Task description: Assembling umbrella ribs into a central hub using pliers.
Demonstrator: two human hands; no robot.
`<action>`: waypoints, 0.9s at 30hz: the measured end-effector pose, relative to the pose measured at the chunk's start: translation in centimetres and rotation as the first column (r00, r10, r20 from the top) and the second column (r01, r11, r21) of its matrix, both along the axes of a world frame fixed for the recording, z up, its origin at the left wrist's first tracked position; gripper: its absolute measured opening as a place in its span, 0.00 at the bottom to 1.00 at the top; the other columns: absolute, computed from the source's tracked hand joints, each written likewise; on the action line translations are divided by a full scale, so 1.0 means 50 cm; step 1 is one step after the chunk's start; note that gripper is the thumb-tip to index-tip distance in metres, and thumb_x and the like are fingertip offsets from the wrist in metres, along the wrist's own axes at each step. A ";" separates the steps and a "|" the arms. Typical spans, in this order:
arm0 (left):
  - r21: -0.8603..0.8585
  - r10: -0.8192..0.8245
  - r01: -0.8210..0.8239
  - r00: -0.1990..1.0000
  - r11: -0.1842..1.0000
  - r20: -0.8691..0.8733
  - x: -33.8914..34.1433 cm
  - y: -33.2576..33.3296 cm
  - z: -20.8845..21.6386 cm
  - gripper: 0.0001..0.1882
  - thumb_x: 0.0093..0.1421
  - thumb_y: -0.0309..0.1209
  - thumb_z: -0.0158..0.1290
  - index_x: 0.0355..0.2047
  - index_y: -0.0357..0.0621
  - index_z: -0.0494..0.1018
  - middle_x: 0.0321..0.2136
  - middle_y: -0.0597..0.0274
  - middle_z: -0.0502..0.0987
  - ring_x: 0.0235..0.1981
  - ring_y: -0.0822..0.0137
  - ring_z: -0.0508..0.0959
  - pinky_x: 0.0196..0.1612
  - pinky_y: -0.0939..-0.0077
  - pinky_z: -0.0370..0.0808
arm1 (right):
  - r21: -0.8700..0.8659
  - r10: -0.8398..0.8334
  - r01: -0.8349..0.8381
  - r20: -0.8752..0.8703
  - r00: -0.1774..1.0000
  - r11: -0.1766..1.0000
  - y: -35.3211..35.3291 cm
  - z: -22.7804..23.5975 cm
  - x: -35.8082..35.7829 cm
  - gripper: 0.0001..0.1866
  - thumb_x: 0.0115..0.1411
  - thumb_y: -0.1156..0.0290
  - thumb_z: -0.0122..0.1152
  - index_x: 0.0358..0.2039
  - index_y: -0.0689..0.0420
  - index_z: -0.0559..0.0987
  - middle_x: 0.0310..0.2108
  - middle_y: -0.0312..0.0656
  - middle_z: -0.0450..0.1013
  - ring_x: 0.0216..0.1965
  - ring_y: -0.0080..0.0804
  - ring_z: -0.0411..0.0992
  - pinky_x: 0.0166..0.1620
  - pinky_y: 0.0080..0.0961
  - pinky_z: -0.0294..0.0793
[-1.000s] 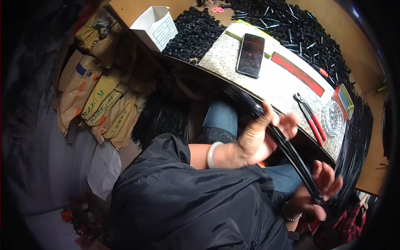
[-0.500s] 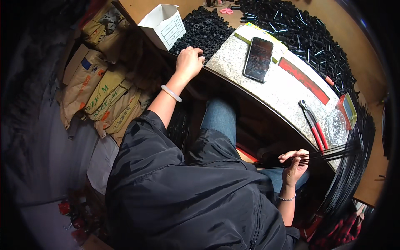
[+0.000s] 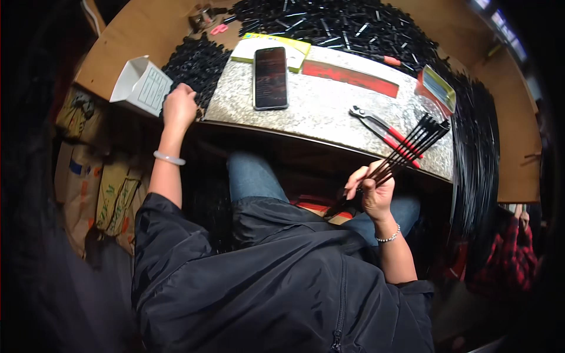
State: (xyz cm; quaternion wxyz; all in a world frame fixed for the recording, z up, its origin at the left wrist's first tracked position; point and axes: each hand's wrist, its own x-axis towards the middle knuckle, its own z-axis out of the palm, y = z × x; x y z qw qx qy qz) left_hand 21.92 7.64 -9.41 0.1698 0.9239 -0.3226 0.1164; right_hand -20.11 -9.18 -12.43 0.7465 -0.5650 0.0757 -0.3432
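My left hand [image 3: 180, 106] reaches into a heap of small black parts [image 3: 197, 63] at the left of the table, beside a white cardboard box. Its fingers are curled down, and whatever they pinch is hidden. In my right hand [image 3: 375, 189] is a fanned bundle of thin black rods [image 3: 412, 145], slanting up to the right over the table's front edge. Thicker dark ends show at their upper tips. Close to the rods, red-handled pliers [image 3: 382, 130] lie on the speckled tabletop, partly behind the bundle.
The open white box [image 3: 141, 88] stands at the left edge. A phone [image 3: 271, 79] lies on the speckled top [image 3: 235, 106], near a red strip [image 3: 350, 78]. Black parts [image 3: 347, 26] are heaped behind; long black rods [image 3: 471, 141] hang over the right side. Another person's plaid sleeve [image 3: 509, 253] shows at right.
The view has swung to the right. The rods in my right hand now point up with their ends free of the long rods at the right. My left hand is deeper in the small parts.
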 end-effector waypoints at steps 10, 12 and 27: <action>-0.977 -0.971 0.069 0.145 0.202 -0.191 -0.355 -0.205 0.257 0.10 0.61 0.25 0.50 0.42 0.34 0.72 0.36 0.56 0.77 0.37 0.69 0.78 0.44 0.78 0.75 | 0.017 0.076 -0.076 -0.004 0.997 0.997 0.009 0.036 0.001 0.16 0.61 0.59 0.53 0.30 0.62 0.68 0.25 0.44 0.73 0.25 0.25 0.73 0.31 0.19 0.74; -0.984 -0.989 0.108 -0.012 0.142 -0.144 -0.397 -0.245 0.272 0.09 0.61 0.25 0.50 0.41 0.36 0.73 0.36 0.56 0.77 0.37 0.69 0.78 0.43 0.77 0.76 | 0.027 0.112 -0.111 -0.027 0.993 0.993 0.014 0.045 -0.002 0.15 0.62 0.61 0.52 0.30 0.61 0.66 0.25 0.44 0.73 0.25 0.24 0.72 0.31 0.18 0.74; -0.944 -0.818 -0.058 -0.518 0.325 -0.250 -0.511 -0.291 0.273 0.16 0.63 0.25 0.45 0.49 0.31 0.67 0.43 0.45 0.74 0.45 0.62 0.77 0.48 0.74 0.75 | -0.034 0.038 -0.042 -0.132 0.991 0.999 0.024 0.053 -0.022 0.21 0.63 0.49 0.45 0.28 0.55 0.61 0.26 0.46 0.73 0.28 0.27 0.72 0.33 0.19 0.70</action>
